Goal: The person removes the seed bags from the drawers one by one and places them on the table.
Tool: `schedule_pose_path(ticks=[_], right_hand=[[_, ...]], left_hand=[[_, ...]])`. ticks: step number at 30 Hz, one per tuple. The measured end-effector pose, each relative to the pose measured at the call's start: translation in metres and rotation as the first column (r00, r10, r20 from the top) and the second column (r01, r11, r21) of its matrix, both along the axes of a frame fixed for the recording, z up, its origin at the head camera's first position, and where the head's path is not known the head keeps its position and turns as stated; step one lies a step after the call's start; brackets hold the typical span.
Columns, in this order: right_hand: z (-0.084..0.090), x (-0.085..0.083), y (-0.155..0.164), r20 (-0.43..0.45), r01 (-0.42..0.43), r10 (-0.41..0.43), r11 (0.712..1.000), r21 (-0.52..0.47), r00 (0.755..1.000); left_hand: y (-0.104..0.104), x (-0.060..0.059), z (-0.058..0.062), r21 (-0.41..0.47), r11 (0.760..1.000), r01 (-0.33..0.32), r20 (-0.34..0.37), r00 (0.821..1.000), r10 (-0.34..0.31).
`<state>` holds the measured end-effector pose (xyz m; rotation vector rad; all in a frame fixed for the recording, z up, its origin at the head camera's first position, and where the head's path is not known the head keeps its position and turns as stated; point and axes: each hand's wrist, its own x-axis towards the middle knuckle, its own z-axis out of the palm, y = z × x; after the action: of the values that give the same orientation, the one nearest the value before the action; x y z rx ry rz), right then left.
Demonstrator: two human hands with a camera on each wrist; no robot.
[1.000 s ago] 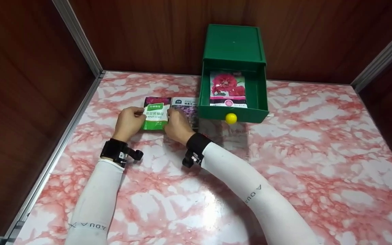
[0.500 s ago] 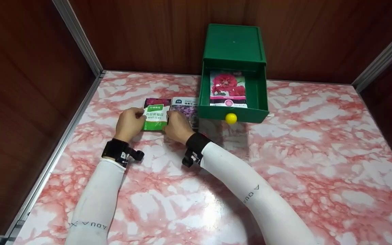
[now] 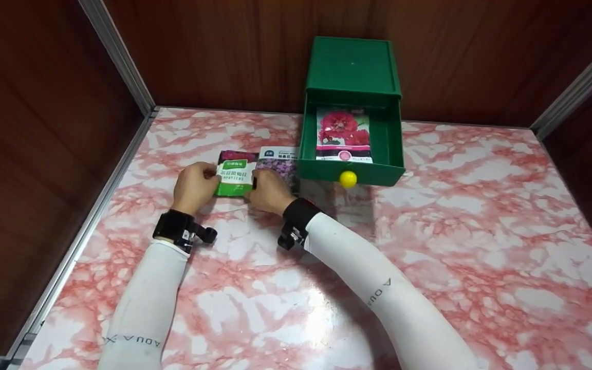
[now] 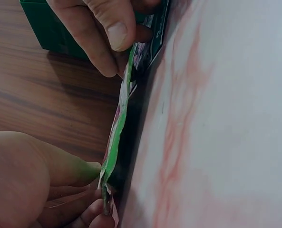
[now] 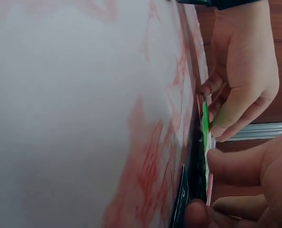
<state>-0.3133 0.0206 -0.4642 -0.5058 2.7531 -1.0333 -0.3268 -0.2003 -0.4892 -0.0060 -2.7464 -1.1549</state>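
Your left hand point(image 3: 193, 185) and right hand point(image 3: 269, 190) hide the green packet's point(image 3: 235, 177) lower edges; fingers pinch it, lifted slightly higher off the tabletop point(image 3: 429, 216) than before.

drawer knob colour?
Yellow: the small round knob on the open green plastic drawer. Shows best in the head view.

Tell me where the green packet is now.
In the head view, the green packet sits left of the green drawer, pinched between the left hand and right hand.

"aqua" is printed on the left sleeve point(image 3: 134, 341) and the right sleeve point(image 3: 381, 294); packet print is unreadable.
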Motion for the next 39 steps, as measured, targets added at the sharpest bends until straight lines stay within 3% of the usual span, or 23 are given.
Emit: schedule_pose_path(ticks=[5, 10, 18, 23, 27, 34, 39], right_hand=[[0.002, 0.001, -0.003, 0.01, 0.014, -0.014, 0.997, 0.071, 1.0], [0.002, 0.004, -0.001, -0.01, 0.027, -0.027, 0.999, 0.024, 1.0], [0.011, 0.012, 0.005, -0.169, -0.056, 0.049, 0.998, -0.036, 0.984], [0.028, 0.022, 0.01, -0.206, -0.1, 0.085, 0.993, -0.063, 0.975], [0.045, 0.035, 0.014, -0.22, -0.125, 0.106, 0.989, -0.074, 0.97], [0.085, 0.065, 0.023, -0.26, -0.199, 0.162, 0.972, -0.123, 0.952], [0.11, 0.076, 0.038, -0.318, -0.22, 0.158, 0.961, -0.17, 0.935]], left_hand=[[-0.002, 0.0, -0.001, 0.017, 1.0, -0.006, 0.011, 1.0, 0.006], [-0.001, 0.0, 0.0, 0.005, 1.0, -0.004, 0.001, 1.0, 0.004], [0.003, 0.001, 0.005, 0.01, 1.0, -0.006, -0.041, 0.999, 0.006], [0.006, 0.004, 0.013, 0.009, 1.0, -0.025, -0.089, 0.996, 0.026], [0.01, 0.009, 0.024, 0.06, 0.998, -0.016, -0.133, 0.991, 0.023], [0.019, 0.017, 0.045, 0.111, 0.993, 0.031, -0.156, 0.988, -0.013], [0.027, 0.023, 0.062, 0.122, 0.99, 0.072, -0.185, 0.982, -0.049]])
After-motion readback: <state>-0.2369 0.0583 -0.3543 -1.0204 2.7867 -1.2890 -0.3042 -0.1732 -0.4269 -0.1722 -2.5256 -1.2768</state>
